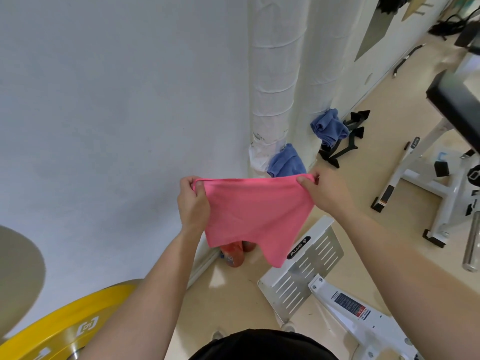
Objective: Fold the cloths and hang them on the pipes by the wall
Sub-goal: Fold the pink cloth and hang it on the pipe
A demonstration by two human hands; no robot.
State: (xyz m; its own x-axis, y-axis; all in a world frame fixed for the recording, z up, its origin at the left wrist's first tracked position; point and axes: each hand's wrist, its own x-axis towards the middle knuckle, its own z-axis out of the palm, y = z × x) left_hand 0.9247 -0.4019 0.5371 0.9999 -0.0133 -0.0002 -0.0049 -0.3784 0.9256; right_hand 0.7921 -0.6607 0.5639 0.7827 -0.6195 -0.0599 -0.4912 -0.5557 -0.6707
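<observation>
I'm holding the pink cloth (pixel 255 216) up, left hand (pixel 193 203) and right hand (pixel 324 192) each pinching a top corner; two blue cloths (pixel 287 162) hang near the pipes (pixel 272 81).

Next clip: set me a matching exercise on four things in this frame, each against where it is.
1. pink cloth
2. nearer blue cloth
3. yellow weight plate
4. red bottle

A. on the floor against the wall
B. bottom left of the view
C. stretched between left hand and right hand
D. beside the white wrapped pipe

Pairs: 1-C, 2-D, 3-B, 4-A
</observation>
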